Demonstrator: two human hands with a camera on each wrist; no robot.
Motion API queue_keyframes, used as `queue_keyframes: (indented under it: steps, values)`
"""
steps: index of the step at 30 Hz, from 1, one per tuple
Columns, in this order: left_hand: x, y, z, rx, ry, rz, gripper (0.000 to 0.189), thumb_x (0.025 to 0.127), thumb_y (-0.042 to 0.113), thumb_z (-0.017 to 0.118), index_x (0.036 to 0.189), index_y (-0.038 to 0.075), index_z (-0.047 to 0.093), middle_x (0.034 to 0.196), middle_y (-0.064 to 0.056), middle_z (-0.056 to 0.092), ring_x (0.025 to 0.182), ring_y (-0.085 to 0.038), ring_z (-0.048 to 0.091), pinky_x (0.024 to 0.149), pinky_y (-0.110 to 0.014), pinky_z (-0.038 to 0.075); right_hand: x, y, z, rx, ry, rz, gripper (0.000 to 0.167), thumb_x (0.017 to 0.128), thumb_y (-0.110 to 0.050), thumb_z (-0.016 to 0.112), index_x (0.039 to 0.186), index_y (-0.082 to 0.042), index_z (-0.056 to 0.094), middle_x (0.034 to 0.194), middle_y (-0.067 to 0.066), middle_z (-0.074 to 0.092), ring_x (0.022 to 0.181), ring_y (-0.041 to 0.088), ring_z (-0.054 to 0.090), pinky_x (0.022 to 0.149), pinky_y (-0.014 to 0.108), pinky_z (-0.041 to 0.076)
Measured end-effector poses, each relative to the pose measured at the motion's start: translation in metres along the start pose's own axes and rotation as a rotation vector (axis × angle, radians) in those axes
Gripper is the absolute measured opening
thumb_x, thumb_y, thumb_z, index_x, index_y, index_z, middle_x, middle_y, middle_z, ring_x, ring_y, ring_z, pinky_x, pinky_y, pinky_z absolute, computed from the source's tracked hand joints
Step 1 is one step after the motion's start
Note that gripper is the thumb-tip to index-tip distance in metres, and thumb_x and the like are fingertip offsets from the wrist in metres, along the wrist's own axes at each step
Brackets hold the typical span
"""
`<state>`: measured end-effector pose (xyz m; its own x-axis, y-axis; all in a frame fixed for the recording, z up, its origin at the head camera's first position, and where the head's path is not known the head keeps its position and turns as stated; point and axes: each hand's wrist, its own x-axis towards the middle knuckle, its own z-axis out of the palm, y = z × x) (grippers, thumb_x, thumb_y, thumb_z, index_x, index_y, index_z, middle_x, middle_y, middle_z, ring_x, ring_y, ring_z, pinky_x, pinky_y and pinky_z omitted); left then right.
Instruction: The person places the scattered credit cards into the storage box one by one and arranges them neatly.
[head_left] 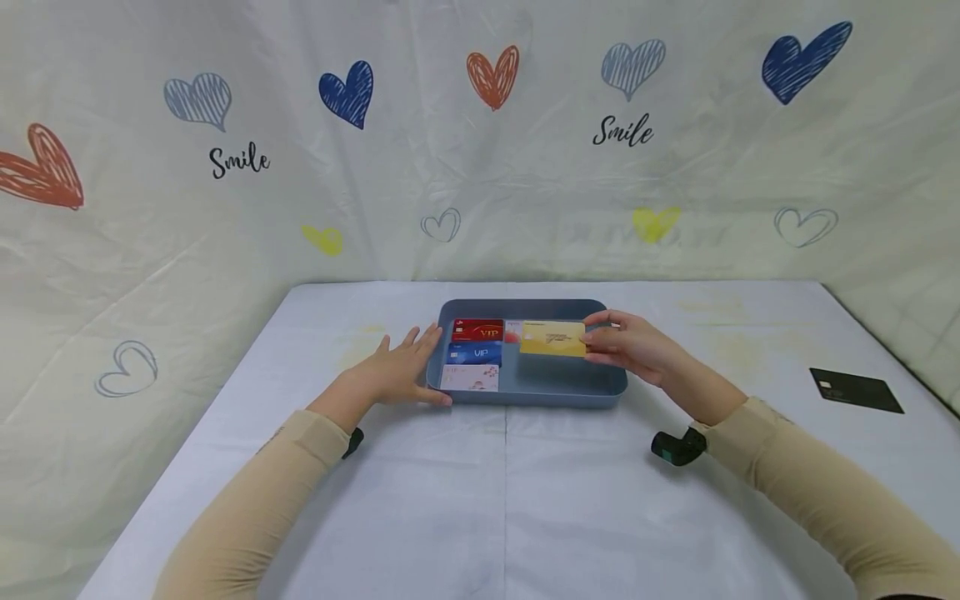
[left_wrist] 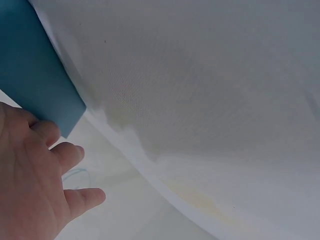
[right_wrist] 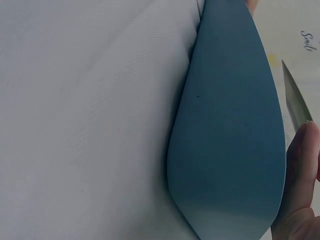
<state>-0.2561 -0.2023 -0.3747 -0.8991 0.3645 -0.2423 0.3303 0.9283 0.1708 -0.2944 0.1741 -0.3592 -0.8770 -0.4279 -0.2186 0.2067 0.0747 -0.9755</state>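
A yellow card is pinched at its right end by my right hand, over the right part of a blue-grey tray. In the right wrist view the card shows nearly edge-on above the tray wall. My left hand lies with spread fingers against the tray's left side, thumb at the front corner. Stacked in a column inside the tray are a red VIP card, a blue VIP card and a pale pink flowered card. Another pink card is partly hidden behind the yellow one.
A black card lies on the white-covered table far to the right. Behind the table hangs a white curtain printed with hearts. Small black wrist cameras sit under the sleeves.
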Motion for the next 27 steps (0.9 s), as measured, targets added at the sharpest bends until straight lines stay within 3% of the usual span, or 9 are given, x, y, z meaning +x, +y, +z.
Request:
queue_keyframes:
  steps: [8,19,27]
  values:
    - [0.001,-0.003,0.0,0.009,-0.004,0.0,0.124,0.084,0.069,0.071,0.165,0.008,-0.001,0.172,-0.01,-0.001,0.156,-0.036,-0.001,0.118,-0.068,0.0,0.015,-0.001,0.015,-0.054,0.019,0.003,0.031,0.104,-0.006,0.059,0.13,0.003,0.045,0.116,0.016,0.055,0.086,0.01,0.069,0.084,0.025,0.058]
    - [-0.001,0.0,-0.001,0.021,-0.007,-0.006,0.124,0.085,0.07,0.069,0.165,0.008,-0.002,0.172,-0.009,-0.002,0.156,-0.036,-0.001,0.119,-0.067,0.002,0.027,0.005,0.031,-0.121,0.033,0.053,0.035,0.103,0.001,0.058,0.134,0.007,0.042,0.098,0.01,0.064,0.081,0.014,0.07,0.077,0.03,0.061]
    - [-0.001,-0.001,0.0,0.017,-0.005,-0.004,0.124,0.085,0.071,0.069,0.165,0.008,-0.002,0.172,-0.009,-0.002,0.156,-0.036,-0.001,0.119,-0.067,0.002,0.031,0.007,0.035,-0.107,0.052,0.096,0.039,0.105,0.0,0.055,0.139,0.006,0.039,0.11,0.017,0.058,0.083,0.016,0.066,0.078,0.03,0.061]
